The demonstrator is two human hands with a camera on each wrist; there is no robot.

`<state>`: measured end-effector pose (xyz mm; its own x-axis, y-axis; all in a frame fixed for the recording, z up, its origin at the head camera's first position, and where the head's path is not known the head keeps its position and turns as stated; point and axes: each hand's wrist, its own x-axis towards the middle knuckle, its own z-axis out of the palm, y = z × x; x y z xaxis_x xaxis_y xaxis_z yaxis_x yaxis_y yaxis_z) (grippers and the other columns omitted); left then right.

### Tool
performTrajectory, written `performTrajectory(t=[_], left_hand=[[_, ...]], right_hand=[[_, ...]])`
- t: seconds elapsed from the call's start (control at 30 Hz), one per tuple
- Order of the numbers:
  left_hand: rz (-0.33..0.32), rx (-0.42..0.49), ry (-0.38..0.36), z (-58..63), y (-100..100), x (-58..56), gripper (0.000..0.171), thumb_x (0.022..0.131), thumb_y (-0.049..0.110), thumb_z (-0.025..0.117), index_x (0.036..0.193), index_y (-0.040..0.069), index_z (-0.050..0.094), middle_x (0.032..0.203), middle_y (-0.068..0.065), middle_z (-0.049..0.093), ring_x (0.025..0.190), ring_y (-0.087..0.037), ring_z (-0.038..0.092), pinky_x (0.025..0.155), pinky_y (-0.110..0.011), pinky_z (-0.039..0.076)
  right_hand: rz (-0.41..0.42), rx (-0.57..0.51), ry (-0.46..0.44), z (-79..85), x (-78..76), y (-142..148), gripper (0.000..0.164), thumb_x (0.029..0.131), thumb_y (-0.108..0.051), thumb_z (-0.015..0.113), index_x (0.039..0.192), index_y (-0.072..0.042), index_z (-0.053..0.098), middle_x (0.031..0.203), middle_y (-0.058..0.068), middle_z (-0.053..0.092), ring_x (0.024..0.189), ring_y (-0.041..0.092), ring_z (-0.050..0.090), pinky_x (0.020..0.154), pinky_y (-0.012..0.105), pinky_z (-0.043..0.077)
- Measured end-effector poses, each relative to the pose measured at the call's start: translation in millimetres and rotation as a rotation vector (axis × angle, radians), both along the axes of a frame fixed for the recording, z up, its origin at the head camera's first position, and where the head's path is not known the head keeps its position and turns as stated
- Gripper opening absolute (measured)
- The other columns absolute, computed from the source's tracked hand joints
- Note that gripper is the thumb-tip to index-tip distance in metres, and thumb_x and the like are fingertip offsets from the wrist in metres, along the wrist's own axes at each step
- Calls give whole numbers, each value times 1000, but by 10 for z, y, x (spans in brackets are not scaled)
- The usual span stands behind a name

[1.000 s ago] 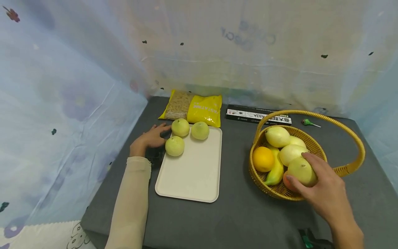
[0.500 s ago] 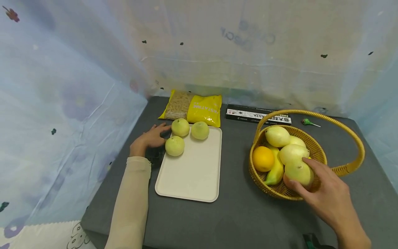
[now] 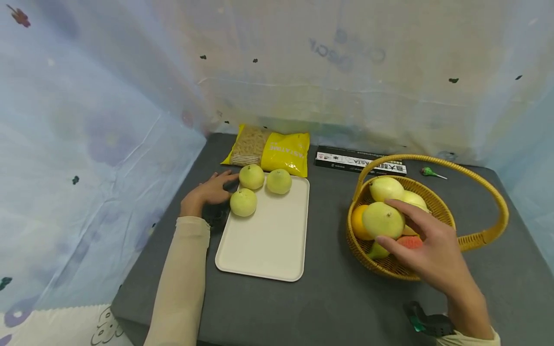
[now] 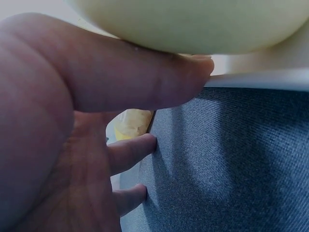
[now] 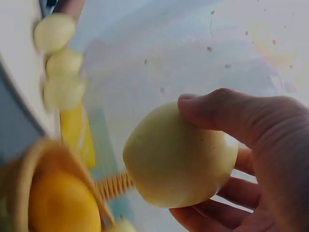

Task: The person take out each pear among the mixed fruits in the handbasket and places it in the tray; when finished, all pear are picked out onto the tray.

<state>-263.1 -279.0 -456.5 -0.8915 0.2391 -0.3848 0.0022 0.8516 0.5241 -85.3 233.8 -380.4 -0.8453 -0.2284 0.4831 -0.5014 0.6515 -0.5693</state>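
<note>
In the head view my right hand (image 3: 433,242) holds a round, pale green fruit (image 3: 383,221) between thumb and fingers, above the wicker basket (image 3: 443,211). The right wrist view shows the thumb on one side of the fruit and fingers on the other. Beneath it the basket contains pale yellow-green fruits (image 3: 386,189), a partly covered orange (image 3: 358,222), a yellow-green banana (image 3: 378,251) and a reddish fruit (image 3: 410,241). My left hand (image 3: 212,190) rests at the left edge of a white tray (image 3: 268,245), fingers extended. Its thumb (image 4: 145,79) touches one of three round green fruits (image 3: 243,202) there.
Behind the tray lies a yellow pasta bag (image 3: 283,153). A flat black box (image 3: 342,159) is at the back, partly behind the basket's tall arched handle (image 3: 480,185). A small green-headed stick (image 3: 428,171) lies farther right. Patterned curtains enclose the table (image 3: 329,288).
My right hand has lifted the round green fruit from the basket's front right and carried it left, over the orange and banana, uncovering the reddish fruit. The left hand stays still.
</note>
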Motion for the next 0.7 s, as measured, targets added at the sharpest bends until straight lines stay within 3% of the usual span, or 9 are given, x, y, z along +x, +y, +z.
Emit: performTrajectory(t=[0.17,0.33,0.7], left_hand=[[-4,2,1,-5,-3,-6,80,102,22,60,176,24,30,186,-15,6,168,-53,-9,119,-91,-8],[-13,-2,7,-2,-4,2,79,103,24,60,176,23,29,186,-16,6,168,-53,-9,119,-91,-8],[-5,-11,2,-10,1,-8,79,104,26,60,176,24,28,186,-15,5,168,-53,-10,119,-91,-8]], right_hand=[[175,-136,-108,19,-193,-340,81,79,3,96,152,-16,66,144,3,70,126,-2,69,105,12,53],[305,-244,-159,-13,-383,-667,77,83,3,94,153,-13,65,145,4,70,128,8,71,110,20,54],[440,-310,-230,-178,-706,-1379,73,87,-8,93,153,-14,64,151,6,68,135,23,69,112,30,57]])
